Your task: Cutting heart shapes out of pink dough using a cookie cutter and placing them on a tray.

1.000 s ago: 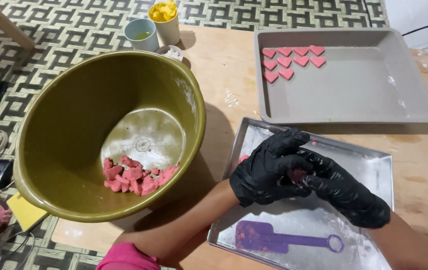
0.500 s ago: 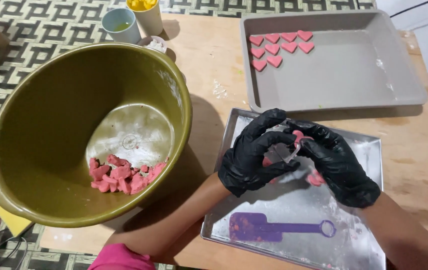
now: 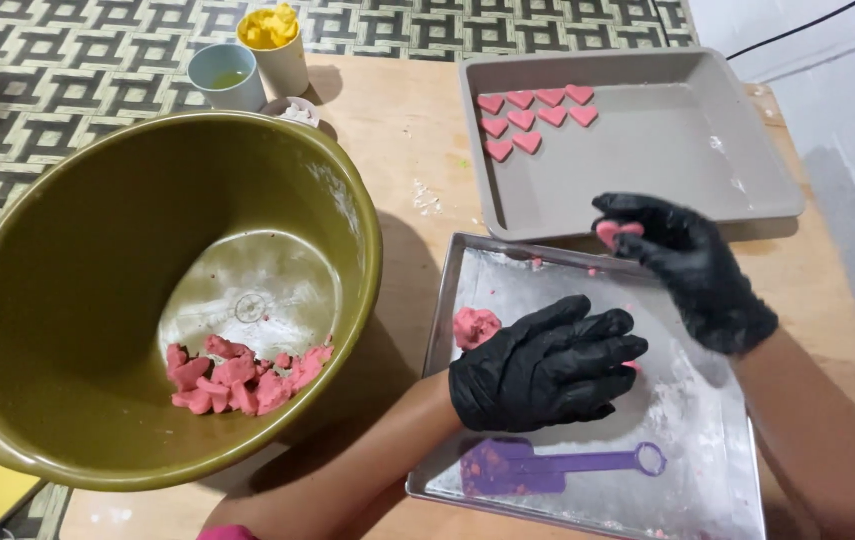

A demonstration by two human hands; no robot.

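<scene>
Floured shiny metal tray (image 3: 728, 480), matt grey pan (image 3: 648, 170), wooden table (image 3: 398, 130)

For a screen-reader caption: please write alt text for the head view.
A black-gloved right hand holds a pink dough heart beside a grey tray of hearts, while the left hand rests on a floured metal tray. An olive bowl holds dough scraps.

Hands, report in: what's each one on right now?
Right hand pinching a pink dough heart over the grey tray. Left hand flat on the floured metal tray, dough lump beside it. Nothing in the way.
</scene>
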